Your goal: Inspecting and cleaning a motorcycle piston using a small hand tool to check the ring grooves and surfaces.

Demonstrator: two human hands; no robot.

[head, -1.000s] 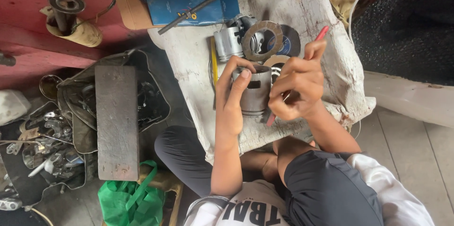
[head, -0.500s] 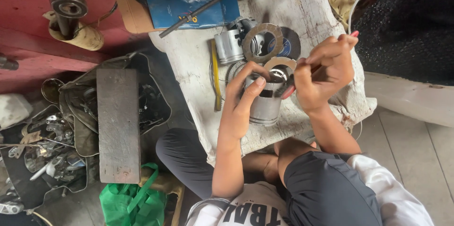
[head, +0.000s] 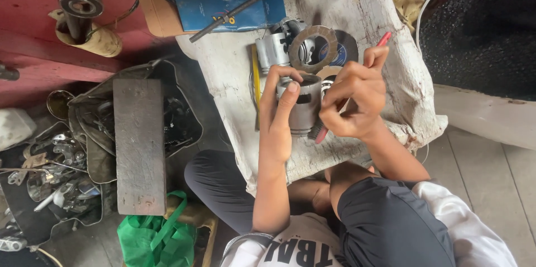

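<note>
left hand (head: 277, 115) wrapped round grey metal cylinder (head: 305, 109), right hand (head: 350, 102) gripping red-handled tool (head: 382, 39), blue flat packets (head: 231, 5) above on white cloth (head: 357, 4)

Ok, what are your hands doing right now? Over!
Left hand grips the grey metal cylinder upright over the white cloth. Right hand pinches a red-handled tool at the cylinder's rim. Flat ring and another metal part lie just behind.

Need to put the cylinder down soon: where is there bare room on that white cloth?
Bare cloth lies beyond the right hand, right of the ring disc, and on the left strip near the metal rod. It is crowded around the metal cylinder held by the left hand.
</note>
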